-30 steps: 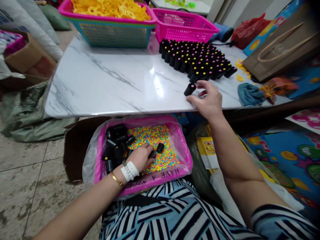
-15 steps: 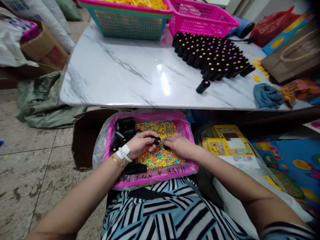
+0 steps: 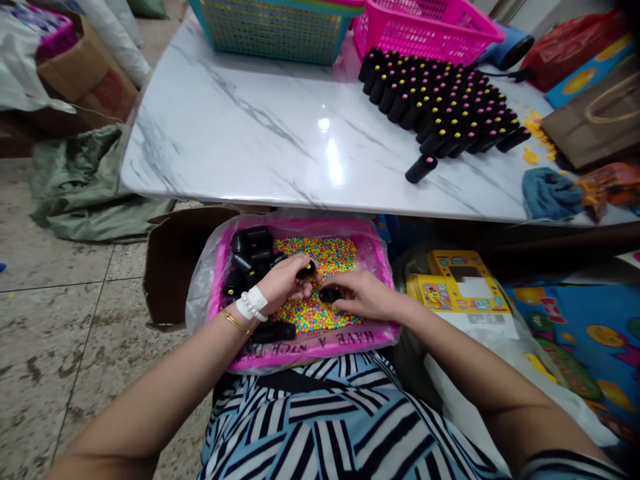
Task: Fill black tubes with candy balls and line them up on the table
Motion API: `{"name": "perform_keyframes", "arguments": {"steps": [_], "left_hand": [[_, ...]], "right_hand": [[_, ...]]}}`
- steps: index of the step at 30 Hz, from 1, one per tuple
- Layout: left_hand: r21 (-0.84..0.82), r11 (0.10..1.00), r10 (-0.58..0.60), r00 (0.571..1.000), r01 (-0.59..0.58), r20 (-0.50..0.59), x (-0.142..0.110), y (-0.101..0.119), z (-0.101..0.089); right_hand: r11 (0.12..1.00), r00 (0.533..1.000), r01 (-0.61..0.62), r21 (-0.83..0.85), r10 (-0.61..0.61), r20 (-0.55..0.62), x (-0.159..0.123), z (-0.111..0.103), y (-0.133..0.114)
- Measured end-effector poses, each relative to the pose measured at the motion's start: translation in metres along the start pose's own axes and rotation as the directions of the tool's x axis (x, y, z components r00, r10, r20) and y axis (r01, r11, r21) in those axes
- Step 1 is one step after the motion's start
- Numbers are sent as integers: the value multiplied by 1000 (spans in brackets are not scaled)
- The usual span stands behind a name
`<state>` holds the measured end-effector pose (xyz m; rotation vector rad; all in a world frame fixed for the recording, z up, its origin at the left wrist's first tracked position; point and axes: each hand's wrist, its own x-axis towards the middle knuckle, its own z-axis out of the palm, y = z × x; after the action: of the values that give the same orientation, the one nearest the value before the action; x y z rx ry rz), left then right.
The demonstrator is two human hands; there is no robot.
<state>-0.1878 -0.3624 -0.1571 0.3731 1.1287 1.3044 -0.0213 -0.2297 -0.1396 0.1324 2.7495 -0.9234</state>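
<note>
Over the plastic-lined pink basket (image 3: 313, 348) on my lap, my left hand (image 3: 284, 281) is closed on a small black cylinder (image 3: 306, 269) with a yellow dot on its end. Opposite it, my right hand (image 3: 364, 295) grips another black cylinder (image 3: 330, 294) between thumb and fingers. Small multicoloured beads (image 3: 320, 321) fill the basket's middle beneath both hands. More black cylinders (image 3: 250, 247) lie heaped at the basket's left side. On the marble-patterned table (image 3: 240, 133), a single pink-dotted black cylinder (image 3: 421, 169) stands in front of a packed group of upright ones (image 3: 440, 100).
Behind the group sit a pink basket (image 3: 420, 33) and a teal basket (image 3: 275, 30). A blue cloth (image 3: 550, 193) and brown paper bag (image 3: 595, 113) are at the table's right. Yellow boxes (image 3: 467, 287) lie below, and an open cardboard box (image 3: 170, 267) is left of my basket.
My right hand has left the cylinder standing on the table and come down into the basket, where it has picked up another. My left hand has lifted a yellow-dotted cylinder from the beads.
</note>
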Motion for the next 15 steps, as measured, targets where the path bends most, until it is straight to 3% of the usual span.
{"name": "perform_keyframes", "arguments": {"steps": [2,5,9,11,15], "left_hand": [[37,999,-6,1000,6,5,-1,0,0],[77,997,-18,1000,17,2,-1,0,-1],[77,997,-16,1000,14,21,0,1,0],[67,997,-34,999,32,33,0,1,0],[52,995,-88,996,88,13,0,3,-1]], "right_hand": [[983,989,-142,118,147,-34,-5,-5,-1],[970,969,-243,-18,242,-39,-11,-10,-1],[954,999,-27,-297,16,-38,-9,-14,9],[915,994,106,-388,-101,34,-4,-13,17],[904,973,204,-376,-145,181,3,-7,21]]}}
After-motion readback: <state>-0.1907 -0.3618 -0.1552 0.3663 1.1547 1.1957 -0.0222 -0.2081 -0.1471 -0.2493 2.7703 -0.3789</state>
